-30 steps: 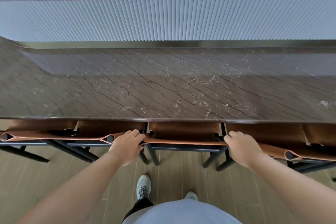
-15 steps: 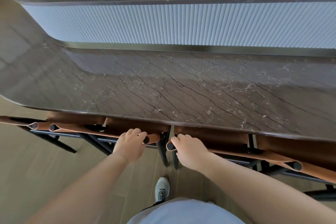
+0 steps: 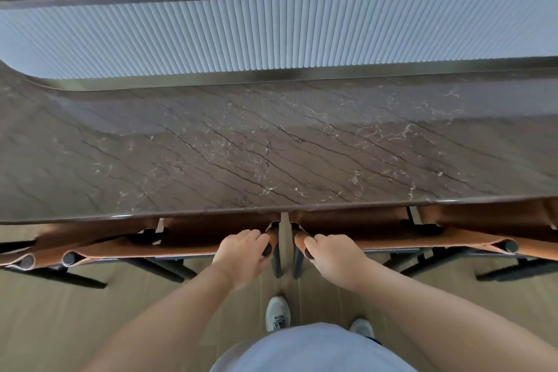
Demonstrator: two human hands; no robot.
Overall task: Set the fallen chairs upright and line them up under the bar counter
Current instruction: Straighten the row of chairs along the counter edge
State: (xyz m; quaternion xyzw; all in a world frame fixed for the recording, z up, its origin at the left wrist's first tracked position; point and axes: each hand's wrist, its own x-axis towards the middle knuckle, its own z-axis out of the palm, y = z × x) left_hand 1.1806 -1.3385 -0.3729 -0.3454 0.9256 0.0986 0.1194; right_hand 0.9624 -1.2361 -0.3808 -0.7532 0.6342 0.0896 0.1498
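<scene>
Head view: left grip (image 3: 241, 254) clenches one chair's backrest (image 3: 187, 246), right grip (image 3: 335, 260) the neighbouring chair's backrest (image 3: 392, 240), under the desk (image 3: 271, 145).

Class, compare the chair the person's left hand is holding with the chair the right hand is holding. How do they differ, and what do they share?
The left hand grips the right end of the left tan leather chair's backrest; the right hand grips the left end of the right tan leather chair's.
The left chair lies left of the narrow gap; the right chair lies right of it.
Both stand upright, tucked under the brown marble bar counter, on black frames.
</scene>
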